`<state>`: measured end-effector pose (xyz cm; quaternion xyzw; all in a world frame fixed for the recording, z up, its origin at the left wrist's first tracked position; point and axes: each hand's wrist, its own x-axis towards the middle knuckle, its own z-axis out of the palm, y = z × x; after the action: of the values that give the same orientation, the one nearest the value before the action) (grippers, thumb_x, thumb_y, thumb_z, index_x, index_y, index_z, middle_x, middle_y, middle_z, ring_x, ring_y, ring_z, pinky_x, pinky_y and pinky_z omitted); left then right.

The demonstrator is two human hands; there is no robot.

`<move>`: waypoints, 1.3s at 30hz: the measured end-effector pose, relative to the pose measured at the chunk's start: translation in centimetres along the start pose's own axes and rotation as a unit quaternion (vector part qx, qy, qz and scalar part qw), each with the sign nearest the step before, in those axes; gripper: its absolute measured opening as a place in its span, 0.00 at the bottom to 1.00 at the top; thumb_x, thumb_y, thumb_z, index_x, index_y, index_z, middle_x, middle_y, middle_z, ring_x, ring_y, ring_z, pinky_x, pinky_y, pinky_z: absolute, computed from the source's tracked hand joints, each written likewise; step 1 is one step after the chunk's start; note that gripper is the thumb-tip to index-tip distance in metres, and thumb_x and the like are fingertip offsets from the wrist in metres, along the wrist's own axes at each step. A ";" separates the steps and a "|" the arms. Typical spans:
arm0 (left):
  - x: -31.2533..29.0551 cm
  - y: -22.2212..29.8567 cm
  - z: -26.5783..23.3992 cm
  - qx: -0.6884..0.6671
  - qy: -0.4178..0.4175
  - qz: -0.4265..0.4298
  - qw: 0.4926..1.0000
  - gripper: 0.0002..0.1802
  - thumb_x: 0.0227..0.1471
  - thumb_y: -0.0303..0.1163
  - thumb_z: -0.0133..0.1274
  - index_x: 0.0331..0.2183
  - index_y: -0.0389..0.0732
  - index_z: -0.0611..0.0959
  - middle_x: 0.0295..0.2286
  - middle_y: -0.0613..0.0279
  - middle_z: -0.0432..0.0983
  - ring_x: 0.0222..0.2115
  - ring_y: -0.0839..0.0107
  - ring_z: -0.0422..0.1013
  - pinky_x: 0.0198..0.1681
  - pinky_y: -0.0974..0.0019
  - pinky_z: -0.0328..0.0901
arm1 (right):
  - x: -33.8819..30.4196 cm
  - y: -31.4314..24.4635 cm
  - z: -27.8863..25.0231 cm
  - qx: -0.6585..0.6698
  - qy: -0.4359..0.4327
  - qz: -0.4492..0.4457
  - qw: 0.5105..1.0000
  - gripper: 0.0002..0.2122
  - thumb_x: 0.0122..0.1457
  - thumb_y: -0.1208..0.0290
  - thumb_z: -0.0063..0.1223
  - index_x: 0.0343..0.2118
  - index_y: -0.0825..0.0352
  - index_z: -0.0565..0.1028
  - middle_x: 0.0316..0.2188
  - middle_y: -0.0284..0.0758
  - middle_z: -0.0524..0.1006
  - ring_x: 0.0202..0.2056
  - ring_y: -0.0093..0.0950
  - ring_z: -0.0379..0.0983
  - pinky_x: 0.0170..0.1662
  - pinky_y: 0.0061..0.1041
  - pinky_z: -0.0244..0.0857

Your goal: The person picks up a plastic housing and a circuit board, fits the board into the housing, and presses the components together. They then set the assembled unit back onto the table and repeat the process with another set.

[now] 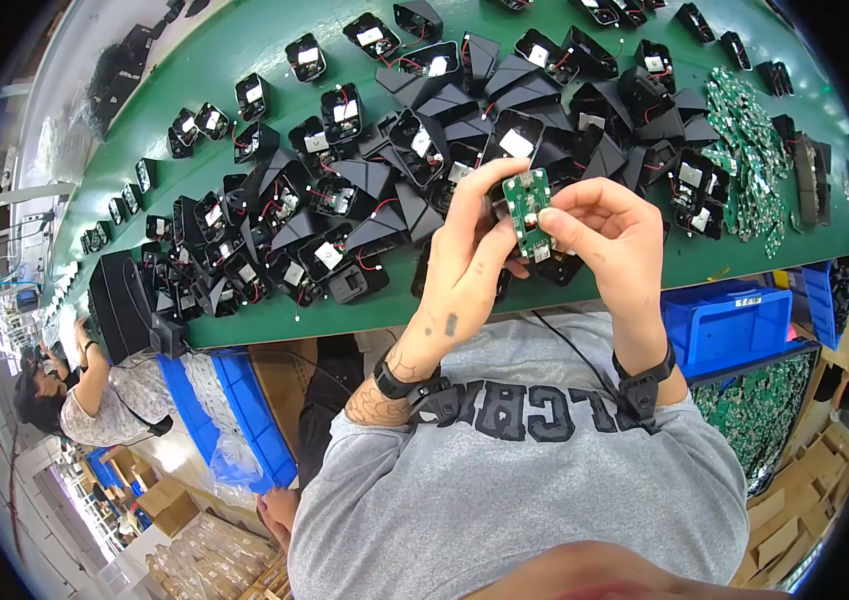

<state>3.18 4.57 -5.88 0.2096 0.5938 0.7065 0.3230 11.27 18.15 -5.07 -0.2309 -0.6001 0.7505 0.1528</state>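
Observation:
Held up over the near edge of the bench is a small green circuit board (pixel 526 200), upright, with silvery parts on its face and a white part at its lower end. My left hand (pixel 469 250) grips it by its edges between thumb and fingers. From the other side, my right hand (pixel 606 232) is closed, its thumb tip and fingers against the board's right edge. Whether a wire is pinched there is too small to tell. Behind my hands lie many black plastic housings (pixel 327 256) with white blocks and red wires inside.
The green bench (pixel 384 318) carries a heap of loose circuit boards (pixel 744 150) on the right. Below its edge stand a blue bin (pixel 726 325) and a container of green boards (pixel 759 410). A person (pixel 104 400) is at the far left, near a blue crate (pixel 229 420).

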 end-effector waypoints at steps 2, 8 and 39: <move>-0.1 0.1 -0.6 0.012 -0.025 -0.005 1.000 0.24 0.56 0.30 0.39 0.55 0.46 0.64 0.38 0.62 0.71 0.33 0.76 0.69 0.30 0.74 0.68 | -0.2 -0.2 0.2 -0.021 0.003 -0.008 1.000 0.07 0.51 0.82 0.59 0.32 0.72 0.75 0.26 0.32 0.77 0.27 0.17 0.74 0.29 0.13 0.67; -0.7 -0.6 -0.2 0.049 -0.030 0.072 0.996 0.31 0.55 0.25 0.44 0.59 0.45 0.57 0.44 0.59 0.66 0.39 0.74 0.67 0.42 0.68 0.66 | -0.2 -1.9 0.1 -0.163 -0.026 0.018 0.986 0.11 0.49 0.80 0.61 0.36 0.70 0.74 0.25 0.31 0.77 0.25 0.16 0.73 0.30 0.12 0.66; 11.7 7.4 -3.0 0.336 -0.015 0.213 0.917 0.21 0.49 0.20 0.50 0.47 0.36 0.69 0.37 0.52 0.74 0.32 0.65 0.73 0.34 0.64 0.67 | 7.2 -6.1 -12.3 -0.309 0.183 -0.166 0.918 0.12 0.55 0.66 0.56 0.37 0.70 0.79 0.31 0.31 0.80 0.34 0.18 0.74 0.38 0.19 0.66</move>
<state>-8.61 10.10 -0.31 0.4382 0.7321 0.5146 0.0844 11.44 33.46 -2.42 -0.2970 -0.7935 0.4361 0.3034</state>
